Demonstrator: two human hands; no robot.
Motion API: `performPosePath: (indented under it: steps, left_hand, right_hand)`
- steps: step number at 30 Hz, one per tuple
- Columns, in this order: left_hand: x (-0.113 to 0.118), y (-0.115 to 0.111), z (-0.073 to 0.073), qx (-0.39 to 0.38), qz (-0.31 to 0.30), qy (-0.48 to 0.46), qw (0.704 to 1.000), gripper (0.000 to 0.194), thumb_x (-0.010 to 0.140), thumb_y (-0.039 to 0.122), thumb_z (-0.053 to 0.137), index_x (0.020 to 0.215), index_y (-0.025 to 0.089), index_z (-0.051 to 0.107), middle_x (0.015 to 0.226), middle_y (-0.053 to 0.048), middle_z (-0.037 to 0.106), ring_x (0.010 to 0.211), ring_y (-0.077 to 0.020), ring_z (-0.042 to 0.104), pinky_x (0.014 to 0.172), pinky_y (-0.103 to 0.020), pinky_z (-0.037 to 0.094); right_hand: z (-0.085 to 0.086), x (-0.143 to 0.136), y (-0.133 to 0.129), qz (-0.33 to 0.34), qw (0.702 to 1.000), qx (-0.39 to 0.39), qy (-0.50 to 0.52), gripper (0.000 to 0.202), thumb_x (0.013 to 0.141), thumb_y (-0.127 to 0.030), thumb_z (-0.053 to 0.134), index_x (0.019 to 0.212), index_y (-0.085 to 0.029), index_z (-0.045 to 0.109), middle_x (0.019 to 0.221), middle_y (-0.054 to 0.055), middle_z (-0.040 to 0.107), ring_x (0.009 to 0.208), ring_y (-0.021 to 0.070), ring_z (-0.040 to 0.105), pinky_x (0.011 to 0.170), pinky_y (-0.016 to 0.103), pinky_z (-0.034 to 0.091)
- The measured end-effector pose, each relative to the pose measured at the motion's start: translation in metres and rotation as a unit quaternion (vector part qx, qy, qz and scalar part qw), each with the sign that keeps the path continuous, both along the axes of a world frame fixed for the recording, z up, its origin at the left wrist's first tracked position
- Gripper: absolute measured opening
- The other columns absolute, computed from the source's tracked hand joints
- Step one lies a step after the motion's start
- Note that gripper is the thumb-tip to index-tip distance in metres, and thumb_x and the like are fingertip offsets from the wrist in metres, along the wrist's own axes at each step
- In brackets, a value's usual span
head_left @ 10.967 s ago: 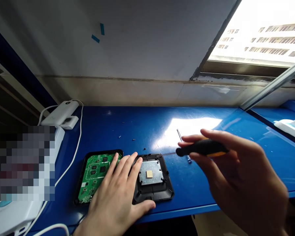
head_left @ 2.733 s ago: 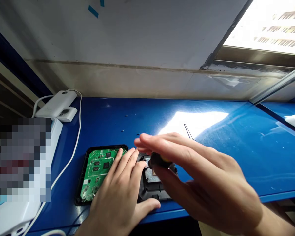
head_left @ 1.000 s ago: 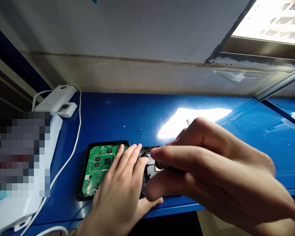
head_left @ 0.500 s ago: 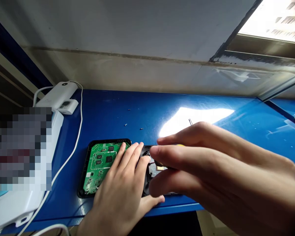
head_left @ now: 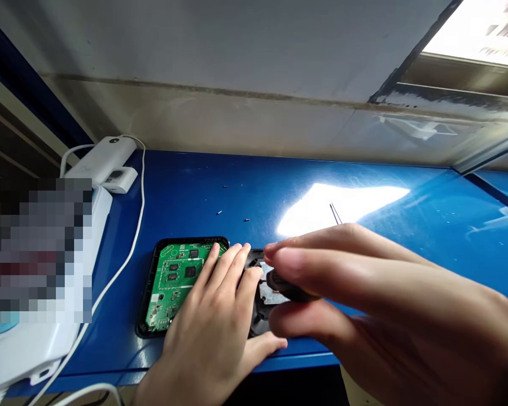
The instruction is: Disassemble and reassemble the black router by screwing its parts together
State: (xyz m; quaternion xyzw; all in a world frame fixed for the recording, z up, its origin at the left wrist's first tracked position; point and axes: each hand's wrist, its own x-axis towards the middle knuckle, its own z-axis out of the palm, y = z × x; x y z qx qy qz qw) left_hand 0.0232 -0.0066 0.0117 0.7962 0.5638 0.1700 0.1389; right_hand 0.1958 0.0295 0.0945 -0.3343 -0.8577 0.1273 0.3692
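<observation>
A green circuit board (head_left: 173,285) sits in a black casing (head_left: 146,307) on the blue table. My left hand (head_left: 214,310) lies over the casing's right side, its fingers stretched and pointing away from me, across the edge of a second black part (head_left: 260,324) that bears a grey metal plate (head_left: 271,293). To the right, my right hand (head_left: 347,282) grips a dark screwdriver (head_left: 290,286) between thumb and fingers. The tool points left, towards the metal plate; its tip is hard to make out.
Small screws (head_left: 246,220) lie behind the casing. Thin tweezers (head_left: 335,213) lie behind my right hand. At the left are a white power strip (head_left: 99,159), a white cable (head_left: 140,211) and a white box-like thing (head_left: 34,352), partly pixelated. A wall (head_left: 237,124) bounds the table.
My right hand has tilted and its fingers have shifted, so more of the screwdriver handle shows. My left hand stays on the parts. The whole view has moved slightly.
</observation>
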Motion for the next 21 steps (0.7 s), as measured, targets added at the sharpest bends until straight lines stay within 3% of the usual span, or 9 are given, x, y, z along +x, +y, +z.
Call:
performPosePath:
  steps: [3, 6, 11, 13, 17, 19, 21]
  left_hand:
    - [0.0, 0.0, 0.002, -0.004, 0.007, -0.006, 1.0, 0.045, 0.082, 0.048, 0.075, 0.122, 0.03, 0.066, 0.141, -0.006, 0.069, 0.141, -0.0412, 0.054, 0.112, -0.058, 0.048]
    - [-0.001, 0.001, 0.002, -0.003, -0.007, -0.007, 1.0, 0.046, 0.083, 0.049, 0.074, 0.124, 0.029, 0.066, 0.146, -0.008, 0.066, 0.144, -0.0411, 0.051, 0.114, -0.059, 0.046]
    - [-0.001, 0.0, 0.002, -0.008, -0.002, 0.008, 1.0, 0.056, 0.083, 0.053, 0.077, 0.127, 0.021, 0.064, 0.157, -0.015, 0.056, 0.146, -0.0393, 0.048, 0.118, -0.058, 0.044]
    - [-0.001, -0.001, 0.001, -0.01, -0.006, 0.024, 1.0, 0.057, 0.085, 0.054, 0.075, 0.128, 0.019, 0.063, 0.158, -0.017, 0.054, 0.148, -0.0387, 0.046, 0.12, -0.059, 0.042]
    - [-0.001, -0.002, -0.006, 0.018, -0.015, 0.04, 0.999, 0.046, 0.09, 0.049, 0.067, 0.125, 0.02, 0.064, 0.159, -0.017, 0.053, 0.15, -0.0372, 0.044, 0.125, -0.058, 0.035]
    - [-0.001, -0.003, -0.011, 0.03, -0.013, 0.032, 0.999, 0.046, 0.09, 0.048, 0.066, 0.127, 0.02, 0.063, 0.16, -0.017, 0.052, 0.15, -0.0371, 0.043, 0.126, -0.057, 0.033]
    - [-0.002, -0.003, -0.015, 0.027, -0.015, 0.026, 0.999, 0.049, 0.09, 0.049, 0.066, 0.13, 0.021, 0.061, 0.162, -0.016, 0.049, 0.151, -0.0364, 0.042, 0.127, -0.057, 0.031]
  right_hand:
    - [-0.001, -0.002, 0.003, 0.005, 0.999, -0.022, 0.045, 0.027, 0.089, -0.037, 0.08, 0.114, -0.037, 0.07, 0.096, -0.004, 0.075, 0.08, 0.0142, 0.078, 0.063, 0.016, 0.066]
    - [0.0, -0.002, 0.004, 0.008, 0.998, -0.014, 0.057, 0.025, 0.089, -0.033, 0.081, 0.111, -0.032, 0.07, 0.093, -0.002, 0.075, 0.081, 0.0149, 0.078, 0.068, 0.02, 0.067]
    - [0.0, 0.004, 0.0, 0.035, 0.999, -0.016, 0.025, 0.037, 0.098, -0.014, 0.063, 0.134, -0.021, 0.061, 0.131, 0.005, 0.073, 0.112, 0.0196, 0.076, 0.093, 0.024, 0.065]
    - [-0.001, 0.006, -0.001, 0.04, 0.999, -0.022, 0.018, 0.041, 0.099, -0.01, 0.06, 0.139, -0.02, 0.058, 0.134, 0.004, 0.072, 0.116, 0.0182, 0.074, 0.098, 0.022, 0.063]
    - [-0.005, 0.008, -0.005, 0.005, 1.0, 0.006, 0.006, 0.028, 0.099, -0.031, 0.067, 0.127, -0.035, 0.066, 0.114, -0.003, 0.075, 0.096, 0.0123, 0.078, 0.078, 0.013, 0.064]
    - [-0.007, 0.008, -0.007, -0.029, 0.999, 0.028, -0.001, 0.022, 0.097, -0.042, 0.07, 0.118, -0.038, 0.071, 0.105, -0.003, 0.075, 0.09, 0.0132, 0.077, 0.071, 0.014, 0.065]
    - [-0.008, 0.006, -0.007, -0.041, 0.998, 0.04, 0.004, 0.017, 0.094, -0.038, 0.074, 0.11, -0.035, 0.075, 0.099, -0.002, 0.073, 0.085, 0.0138, 0.076, 0.072, 0.016, 0.065]
